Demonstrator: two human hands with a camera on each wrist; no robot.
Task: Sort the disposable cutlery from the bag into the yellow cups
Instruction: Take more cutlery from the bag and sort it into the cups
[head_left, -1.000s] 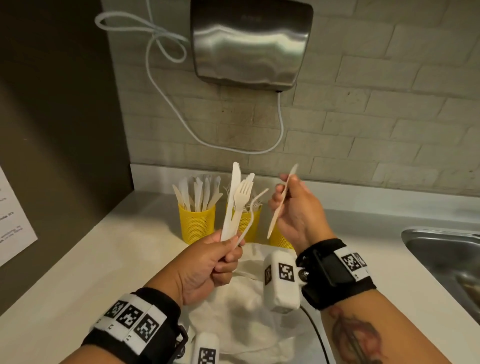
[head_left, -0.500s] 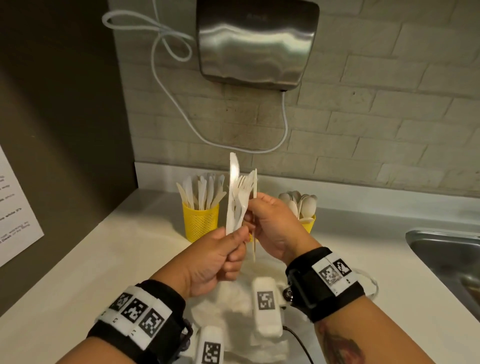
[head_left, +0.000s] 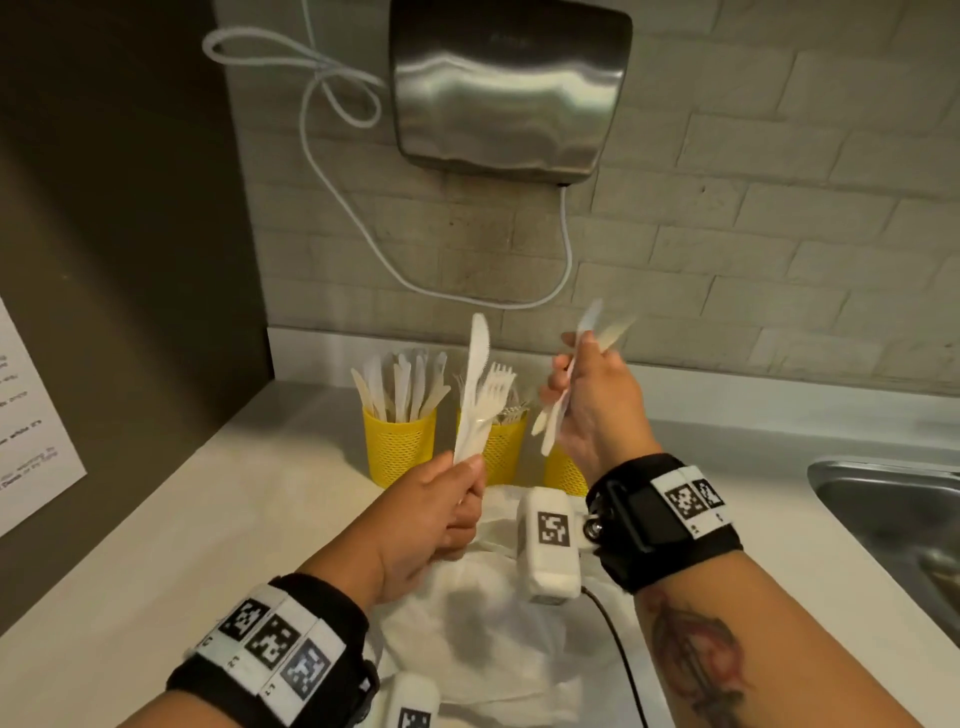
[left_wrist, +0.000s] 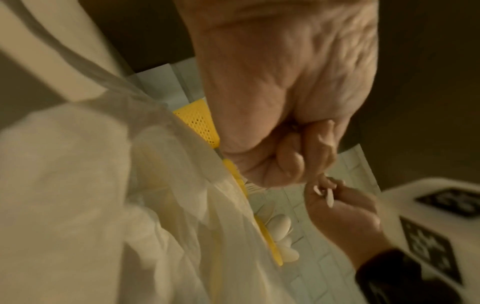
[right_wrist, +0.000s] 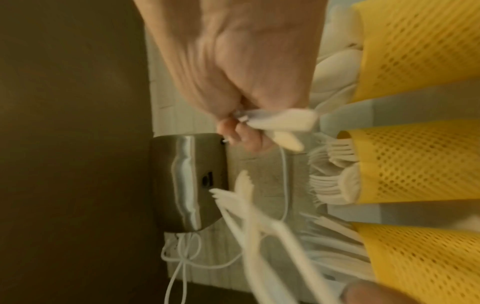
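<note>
My left hand (head_left: 467, 470) grips a white plastic knife and forks (head_left: 480, 395) upright by their handles, in front of the yellow cups. My right hand (head_left: 571, 369) holds two blurred white cutlery pieces (head_left: 597, 330) beside it, above the right yellow cup (head_left: 563, 473), which it mostly hides. The left cup (head_left: 400, 449) holds knives and the middle cup (head_left: 503, 449) holds forks. In the right wrist view the held handles (right_wrist: 280, 123) stick out of my fist near the spoon cup (right_wrist: 415, 51). The white bag (head_left: 493, 618) lies crumpled on the counter under my wrists.
A steel sink (head_left: 893, 519) is set into the counter at the right. A hand dryer (head_left: 506, 88) with a looped white cord hangs on the brick wall above the cups. A dark side wall with a printed sheet (head_left: 31, 431) stands at the left.
My right hand went to the bundle in my left hand, took another piece from it, and has swung back right and up. My left hand stayed almost in place.
</note>
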